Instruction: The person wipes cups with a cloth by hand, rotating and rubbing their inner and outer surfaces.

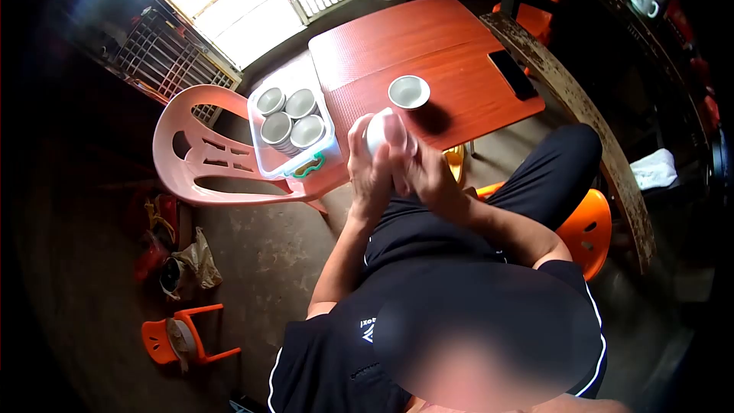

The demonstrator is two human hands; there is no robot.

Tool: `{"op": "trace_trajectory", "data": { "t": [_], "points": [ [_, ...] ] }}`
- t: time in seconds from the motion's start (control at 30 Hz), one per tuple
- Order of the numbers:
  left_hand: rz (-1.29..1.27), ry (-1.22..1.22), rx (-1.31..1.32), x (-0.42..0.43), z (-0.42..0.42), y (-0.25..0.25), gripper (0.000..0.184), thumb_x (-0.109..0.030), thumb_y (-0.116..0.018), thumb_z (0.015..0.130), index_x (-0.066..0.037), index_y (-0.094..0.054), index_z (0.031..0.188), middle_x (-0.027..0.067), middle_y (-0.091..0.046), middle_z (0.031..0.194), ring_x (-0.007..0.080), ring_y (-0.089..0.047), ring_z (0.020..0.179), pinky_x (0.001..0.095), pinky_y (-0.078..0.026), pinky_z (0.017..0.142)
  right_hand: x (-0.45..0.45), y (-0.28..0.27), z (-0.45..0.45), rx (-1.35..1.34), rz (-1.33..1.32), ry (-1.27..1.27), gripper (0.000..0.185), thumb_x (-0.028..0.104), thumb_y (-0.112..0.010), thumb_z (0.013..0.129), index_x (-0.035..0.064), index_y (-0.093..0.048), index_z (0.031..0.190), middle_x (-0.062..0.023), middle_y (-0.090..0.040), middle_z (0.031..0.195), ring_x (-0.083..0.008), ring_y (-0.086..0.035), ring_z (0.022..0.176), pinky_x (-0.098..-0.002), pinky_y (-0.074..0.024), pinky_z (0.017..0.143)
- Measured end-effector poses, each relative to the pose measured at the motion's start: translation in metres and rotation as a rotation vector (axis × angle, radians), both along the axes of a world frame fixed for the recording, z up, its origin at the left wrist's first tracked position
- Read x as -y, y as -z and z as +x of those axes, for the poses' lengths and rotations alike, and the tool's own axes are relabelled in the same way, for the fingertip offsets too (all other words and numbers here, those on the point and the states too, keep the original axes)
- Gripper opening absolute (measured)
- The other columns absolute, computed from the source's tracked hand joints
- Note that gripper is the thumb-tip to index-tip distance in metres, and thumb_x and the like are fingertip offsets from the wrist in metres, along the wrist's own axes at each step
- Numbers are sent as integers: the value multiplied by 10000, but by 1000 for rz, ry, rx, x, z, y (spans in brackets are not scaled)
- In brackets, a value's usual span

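We have both hands raised in front of us, closed together around a small white bowl [378,136], which sits clamped between them. Our left hand [368,172] wraps its near side, fingers up along the wall, while our right hand [432,176] presses in from the other side; blur hides exactly how the right fingertips lie, and we cannot tell whether anything thin is caught between palm and bowl. Just beyond the grip, a second bowl [409,92] stands upright and open on the red table [382,38]. To the left of the grip, a clear plastic bin [269,164] with a green handle [310,165] holds four groups of bowls [276,128], some visibly stacked; it rests on the pink chair [168,134], against the table's side. Farther off to the right of the grip, a dark flat phone-like object [514,75] lies near the table's edge. We judge the step in hand to be handling this one bowl between both palms, clear of the tabletop. Any move from here calls for one hand to bear the smooth, rounded wall securely before the other loosens, keeping clear of the nearby bowl's rim.
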State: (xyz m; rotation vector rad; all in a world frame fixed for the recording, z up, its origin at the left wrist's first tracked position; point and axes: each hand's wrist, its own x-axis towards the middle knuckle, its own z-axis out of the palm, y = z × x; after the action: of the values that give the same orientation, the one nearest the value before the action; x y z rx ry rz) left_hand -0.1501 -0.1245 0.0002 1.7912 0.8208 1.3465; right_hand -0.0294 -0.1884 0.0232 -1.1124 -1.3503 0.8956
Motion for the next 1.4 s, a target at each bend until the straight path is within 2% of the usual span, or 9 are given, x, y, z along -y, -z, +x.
{"op": "trace_trajectory", "data": {
  "t": [0.13, 0.33, 0.5, 0.67, 0.77, 0.9, 1.07, 1.17, 1.4],
  "points": [
    [-1053, 480, 583, 0, -8, -34, 459, -403, -440, 952, -1, -513, 1160, 114, -604, 1042, 188, -601, 893, 306, -488, 848, -9, 41, 6, 844, 922, 204, 272, 62, -597, 845, -52, -528, 1081, -214, -584, 974, -262, -619, 649, -356, -498, 568],
    [-299, 214, 266, -13, 8, 18, 392, -311, -392, 961, 6, -519, 1153, 71, -576, 1020, 145, -546, 918, 263, -439, 819, 12, 23, 1, -24, 1, -80, 376, 51, -619, 806, -4, -531, 1168, -169, -595, 1021, -264, -630, 827, -326, -525, 701],
    [-825, 391, 221, -23, -11, 4, 549, -500, -369, 947, -29, -532, 1176, 85, -626, 1016, 163, -626, 826, 269, -518, 652, -7, 45, 17, 1275, 728, 162, 424, 78, -577, 830, 12, -506, 1243, -146, -590, 1095, -257, -592, 1031, -308, -491, 856],
    [-491, 427, -19, -28, -17, 10, 837, -654, -382, 886, -79, -193, 1464, 105, -385, 1377, 196, -471, 1122, 321, -417, 914, 1, 38, 19, 108, 210, -158, 255, 79, -580, 858, -16, -561, 1095, -98, -609, 886, -188, -614, 732, -290, -483, 592],
    [13, 171, 229, -20, 4, 11, 675, -488, -436, 921, 22, -358, 1356, 199, -420, 1358, 297, -488, 1167, 383, -395, 993, 9, 12, 4, -674, -183, -379, 121, 104, -545, 927, -13, -554, 955, -43, -577, 656, -86, -581, 636, -255, -437, 484],
    [-182, 235, 225, -9, 2, -2, 514, -358, -379, 962, 97, -503, 1166, 221, -579, 1151, 303, -561, 1087, 400, -415, 991, -2, 52, -6, 629, 833, 195, 382, 25, -559, 827, 24, -516, 1207, -132, -603, 1054, -232, -648, 906, -315, -548, 771],
    [-693, 433, 460, -23, -8, 1, 582, -387, -398, 955, 35, -333, 1351, 171, -519, 1250, 258, -574, 1061, 388, -441, 967, -3, 59, 7, 844, 683, 221, 324, 92, -618, 843, -4, -569, 1149, -137, -635, 1052, -192, -665, 795, -289, -537, 706],
    [-352, 269, 284, -15, 5, 13, 687, -426, -411, 925, -11, -196, 1429, 194, -429, 1348, 315, -494, 1175, 433, -362, 1040, -5, 32, 3, -614, 78, -244, 310, 129, -659, 835, -32, -594, 1092, -152, -666, 914, -172, -651, 697, -281, -511, 625],
    [-793, 438, 480, -25, -4, 0, 517, -359, -359, 921, 62, -498, 1187, 220, -573, 1163, 349, -559, 1081, 464, -426, 968, -13, 65, 22, 1012, 655, 194, 525, 363, -475, 931, 104, -371, 1375, -95, -426, 1360, -174, -396, 1263, -351, -278, 1083]
  ]
}}
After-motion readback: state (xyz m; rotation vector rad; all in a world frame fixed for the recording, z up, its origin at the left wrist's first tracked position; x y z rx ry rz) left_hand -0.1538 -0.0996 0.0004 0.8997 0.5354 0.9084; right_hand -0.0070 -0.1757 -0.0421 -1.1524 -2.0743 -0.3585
